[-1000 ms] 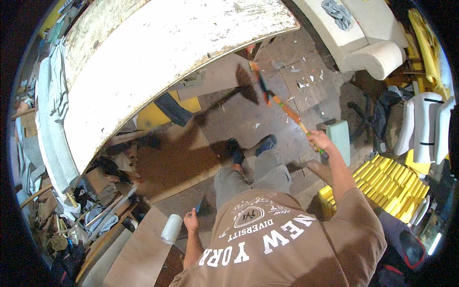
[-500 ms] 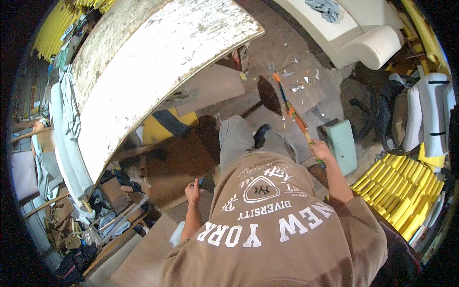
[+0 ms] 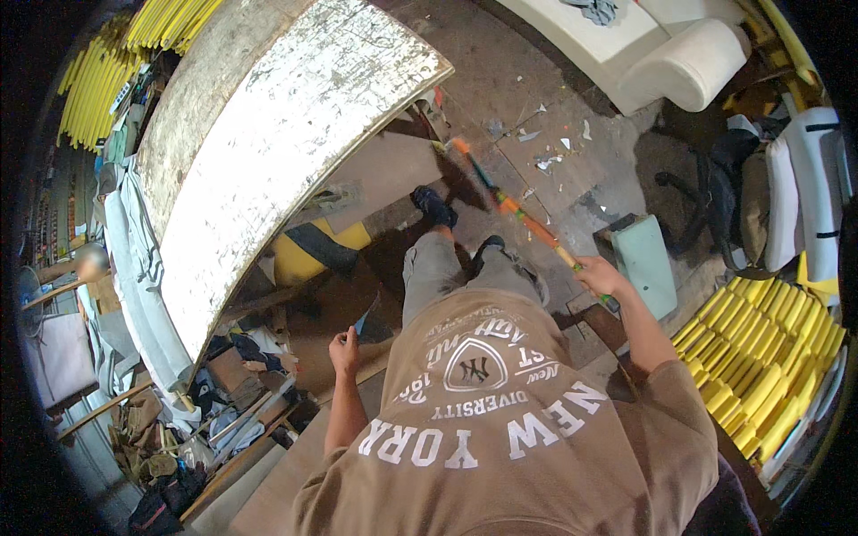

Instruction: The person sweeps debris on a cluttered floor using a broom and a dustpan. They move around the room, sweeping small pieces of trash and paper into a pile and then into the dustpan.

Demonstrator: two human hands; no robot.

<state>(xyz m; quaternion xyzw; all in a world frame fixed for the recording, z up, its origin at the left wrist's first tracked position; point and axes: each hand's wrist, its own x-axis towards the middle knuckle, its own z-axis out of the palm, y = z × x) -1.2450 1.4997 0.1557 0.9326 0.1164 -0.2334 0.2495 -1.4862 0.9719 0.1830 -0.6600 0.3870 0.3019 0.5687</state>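
Definitely a cluttered workshop: scuffed-up worktop (image 3: 295, 134), junk heap (image 3: 147, 415) by its near end, floor scraps (image 3: 545, 164) and stacked yellow pieces (image 3: 760, 348) to its right.

Glare on white tabletop (image 3: 286, 152), shadows across floor (image 3: 572, 192), bent edges, black rim

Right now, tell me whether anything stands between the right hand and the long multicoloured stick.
Nothing visible does: the right hand is closed around the multicoloured stick near its lower end. The pale green block shows just right of the hand, not between them.
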